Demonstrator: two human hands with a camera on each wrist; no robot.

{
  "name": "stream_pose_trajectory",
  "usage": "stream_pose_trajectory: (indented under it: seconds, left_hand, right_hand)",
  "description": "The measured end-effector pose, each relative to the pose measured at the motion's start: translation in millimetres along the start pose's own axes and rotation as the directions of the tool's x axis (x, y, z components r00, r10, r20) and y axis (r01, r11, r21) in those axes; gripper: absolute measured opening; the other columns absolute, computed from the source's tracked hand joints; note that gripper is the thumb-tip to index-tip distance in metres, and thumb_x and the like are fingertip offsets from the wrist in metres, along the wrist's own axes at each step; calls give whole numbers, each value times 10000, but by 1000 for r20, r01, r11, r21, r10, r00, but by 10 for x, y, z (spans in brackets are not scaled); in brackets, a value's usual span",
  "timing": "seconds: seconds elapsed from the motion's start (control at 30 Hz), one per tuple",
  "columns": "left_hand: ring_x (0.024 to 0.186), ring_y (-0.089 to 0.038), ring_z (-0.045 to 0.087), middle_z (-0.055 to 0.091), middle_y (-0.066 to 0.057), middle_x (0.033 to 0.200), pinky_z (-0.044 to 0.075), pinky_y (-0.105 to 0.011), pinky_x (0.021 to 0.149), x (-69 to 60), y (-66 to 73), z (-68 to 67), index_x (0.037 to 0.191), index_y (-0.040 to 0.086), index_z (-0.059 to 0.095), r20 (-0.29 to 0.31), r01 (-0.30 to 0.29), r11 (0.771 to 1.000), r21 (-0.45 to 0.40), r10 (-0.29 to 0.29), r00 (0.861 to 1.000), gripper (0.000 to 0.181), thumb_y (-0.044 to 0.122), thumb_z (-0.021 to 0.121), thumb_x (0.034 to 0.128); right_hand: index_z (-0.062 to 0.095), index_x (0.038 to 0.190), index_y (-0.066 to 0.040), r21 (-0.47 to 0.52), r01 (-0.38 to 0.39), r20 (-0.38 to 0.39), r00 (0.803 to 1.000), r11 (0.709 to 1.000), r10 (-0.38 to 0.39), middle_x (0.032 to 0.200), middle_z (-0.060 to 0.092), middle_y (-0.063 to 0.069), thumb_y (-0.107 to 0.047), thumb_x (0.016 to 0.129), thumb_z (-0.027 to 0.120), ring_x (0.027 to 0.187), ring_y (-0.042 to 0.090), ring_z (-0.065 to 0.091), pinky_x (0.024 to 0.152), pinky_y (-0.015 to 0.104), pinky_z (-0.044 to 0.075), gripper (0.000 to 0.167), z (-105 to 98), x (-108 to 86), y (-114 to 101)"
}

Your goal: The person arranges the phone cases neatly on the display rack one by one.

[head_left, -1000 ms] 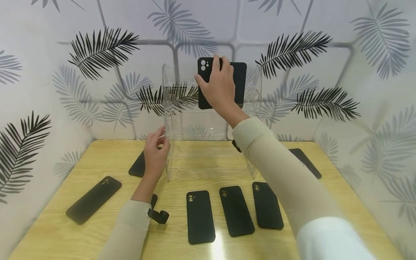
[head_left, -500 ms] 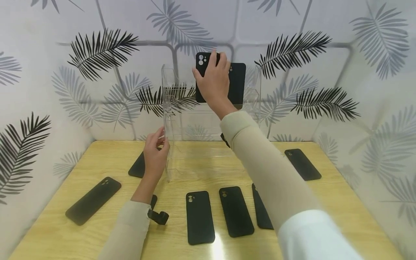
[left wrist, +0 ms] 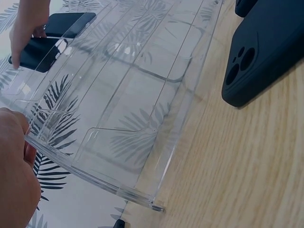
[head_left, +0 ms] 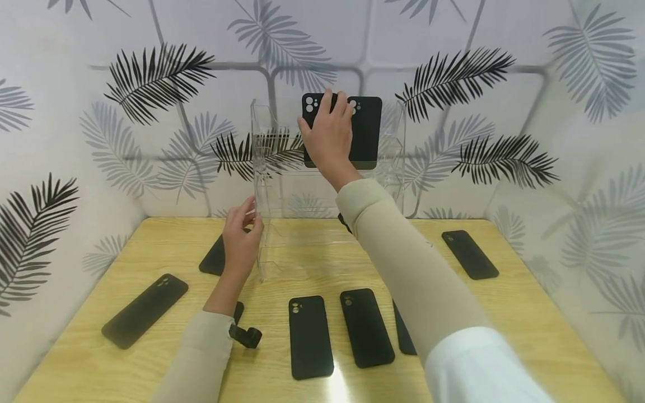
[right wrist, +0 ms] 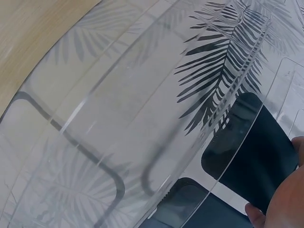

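My right hand [head_left: 330,137] grips a black phone case [head_left: 309,152] from above, fingers over its top edge and thumb at its left side. The case stands upright on the top tier of a clear acrylic display stand [head_left: 260,190]. Its lower end shows through the clear front lip in the right wrist view. Close on its right, a second black phone case [head_left: 368,131] stands on the same tier. Lower down, my left hand [head_left: 241,235] holds the stand's left side panel by its edge. In the left wrist view, the lower tiers hold no cases.
Several more black phone cases lie on the wooden table [head_left: 282,288]: one far left [head_left: 145,310], one behind my left hand [head_left: 214,257], two in front [head_left: 311,336], one partly under my right sleeve [head_left: 403,330], one at right [head_left: 470,254]. Leaf-patterned walls surround the table.
My right hand has shifted left with the phone case, lifted it slightly, then lowered it onto the top tier beside the second case. The left hand stays put.
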State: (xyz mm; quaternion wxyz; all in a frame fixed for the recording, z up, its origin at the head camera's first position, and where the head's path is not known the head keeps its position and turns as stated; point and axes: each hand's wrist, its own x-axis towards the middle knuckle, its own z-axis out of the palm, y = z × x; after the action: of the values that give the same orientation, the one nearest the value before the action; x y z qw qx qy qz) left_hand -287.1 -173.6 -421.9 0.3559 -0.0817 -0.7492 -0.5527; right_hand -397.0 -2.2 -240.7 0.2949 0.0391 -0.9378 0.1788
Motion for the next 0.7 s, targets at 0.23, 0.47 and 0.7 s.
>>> stream_pose_trajectory:
  seconds: [0.23,0.47,0.7]
  left_hand:
    - [1099,-360,667,575,-209,1161,486,-68,880,-13,12,-1,1396,48,598,1,7,1000,-2,-7,1000,439,-6,603,960]
    - [1096,-372,668,575,-227,1155,483,-65,892,-27,5,-8,1390,27,596,-8,-5,1000,-3,5,1000,436,-21,597,957]
    - [1096,-341,662,580,-218,1171,469,-65,909,-31,9,-13,1396,34,592,3,-10,1000,21,10,1000,427,6,589,971]
  right_hand:
    - [184,1606,-48,-64,24,-29,999,998,-26,1601,223,195,-545,1011,498,1394,335,310,1178,360,349,836,43,-26,19]
    - [190,1611,-71,-157,11,-50,999,987,-19,1609,244,171,-592,1012,444,1444,356,292,1177,429,331,834,51,-58,12]
    - [173,1616,-88,-206,11,-67,997,979,-25,1618,222,147,-639,997,422,1455,334,280,1169,440,318,865,23,-60,55]
